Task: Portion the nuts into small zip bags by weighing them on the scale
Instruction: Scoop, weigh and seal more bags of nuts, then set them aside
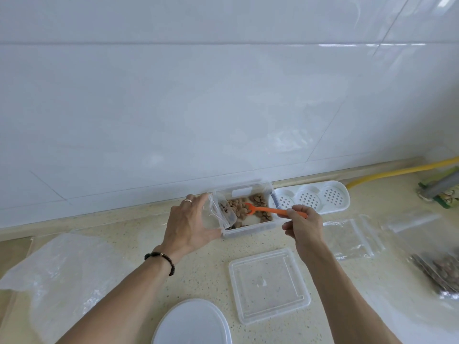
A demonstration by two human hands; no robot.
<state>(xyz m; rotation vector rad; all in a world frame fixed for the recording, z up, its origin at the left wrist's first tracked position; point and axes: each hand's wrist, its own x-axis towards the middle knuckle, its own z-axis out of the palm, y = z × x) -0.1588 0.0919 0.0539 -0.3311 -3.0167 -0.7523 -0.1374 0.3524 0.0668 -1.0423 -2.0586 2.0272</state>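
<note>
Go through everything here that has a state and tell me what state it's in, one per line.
Nut container: open, lid off, partly filled with nuts.
Square lid: lying on the counter.
Small zip bag: open, held by left hand.
Orange scoop: gripped by right hand, head among the nuts.
Bag at right: filled with nuts.

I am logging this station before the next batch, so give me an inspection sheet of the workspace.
Surface: speckled beige counter.
Job's things: clear nut box open, nuts inside; orange scoop reaching into it; small zip bag at the box's left end; empty zip bags and filled bag to the right. Scale: nothing seen.
Clutter: square lid, round white lid, perforated white tray, crumpled plastic.
Hands: left hand holds the small zip bag; right hand grips the scoop.
Cables: yellow hose.
Surroundings: white tiled wall.
</note>
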